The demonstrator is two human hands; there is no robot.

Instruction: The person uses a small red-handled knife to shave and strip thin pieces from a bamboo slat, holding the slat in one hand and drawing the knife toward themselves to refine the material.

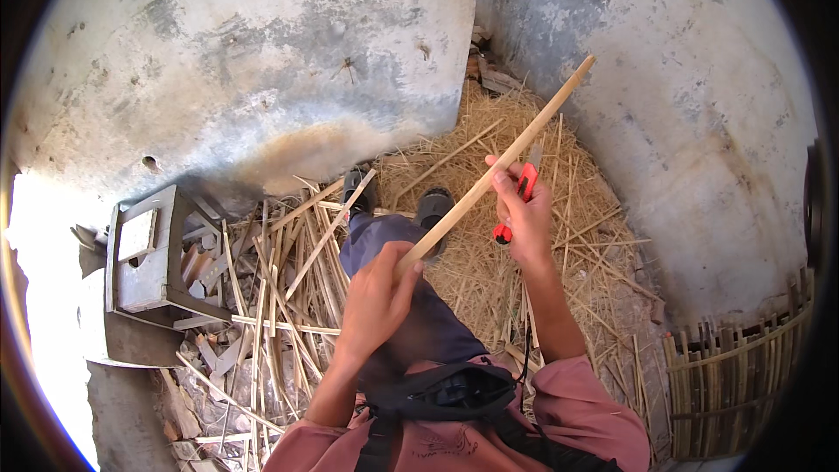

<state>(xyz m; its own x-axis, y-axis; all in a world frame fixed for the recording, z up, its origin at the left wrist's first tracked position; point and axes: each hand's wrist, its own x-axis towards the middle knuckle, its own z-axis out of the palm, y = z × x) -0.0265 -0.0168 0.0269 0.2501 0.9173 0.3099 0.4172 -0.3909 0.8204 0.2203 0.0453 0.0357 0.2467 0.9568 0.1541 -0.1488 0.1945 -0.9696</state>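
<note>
Centre frame, your left hand (pixel 377 295) grips a bamboo strip (pixel 494 168); your right hand (pixel 523 214) clasps it with a red knife (pixel 516 201). Shavings (pixel 516 271) suggest trimming is probably mid-way.

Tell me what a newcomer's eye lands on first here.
First, the long pale bamboo stick slanting across the middle, its near end gripped in the left hand. The right hand steadies it further up while holding a red utility knife. Beneath lie heaped straw-like shavings, with split bamboo strips to the left.
</note>
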